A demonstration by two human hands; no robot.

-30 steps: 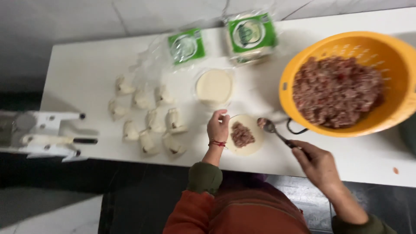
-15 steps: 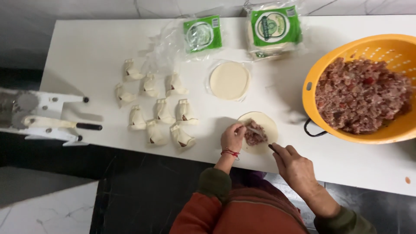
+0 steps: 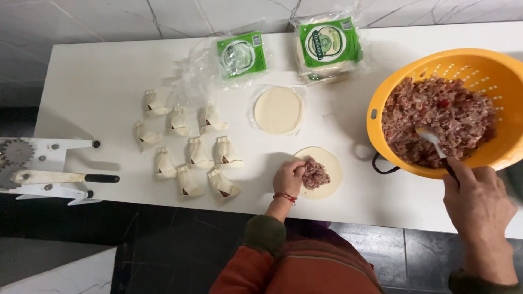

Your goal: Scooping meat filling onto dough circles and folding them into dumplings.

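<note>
Dough round (image 3: 327, 173) lies flat on the white counter (image 3: 109, 71), near the front edge, just left of the colander. Lump of minced filling (image 3: 315, 173) sits on its left half. Left hand (image 3: 287, 178) rests at the round's left edge, fingertips (image 3: 299, 166) curled onto the filling, grip loosely pinched on the meat, nothing lifted.

Right hand (image 3: 479, 204) is at the colander's front rim, grip clamped on the dark handle of a spoon (image 3: 430, 136); spoon bowl is down in the mince. Orange colander (image 3: 381, 98) sits at the counter's right end, well filled with reddish minced meat (image 3: 436, 117).

Behind the round: a stack of plain dough discs (image 3: 279, 110) on clear wrap. Further back, two packs with green labels (image 3: 239, 54) (image 3: 328, 46); the left looks nearly empty, the right is full.

Left of the round: nine folded dumplings (image 3: 188, 147) in loose rows. Off the counter's left end, a white metal tool with gears and a black-handled crank (image 3: 49, 171).
</note>
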